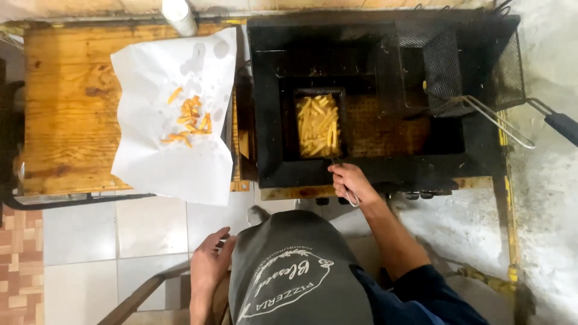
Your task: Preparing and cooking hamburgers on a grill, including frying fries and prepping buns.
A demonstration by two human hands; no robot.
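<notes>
Our fry basket (318, 125), full of pale fries (319, 129), sits in the black fryer (373, 162). Our right hand (352, 180) is clenched around its wire handle (349, 194) at the fryer's front edge. Our left hand (211, 260) hangs loose, holding nothing, below the fryer. Left of the fryer, white paper (174, 162) holds a few cooked fries (189, 120).

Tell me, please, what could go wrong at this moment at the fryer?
1. The right hand grips the wire handle of the basket of fries close to the fryer; hot oil might splash onto it.
2. The greasy paper overhangs the wooden table beside the fryer; it could slide off, taking the fries on it along.
</notes>
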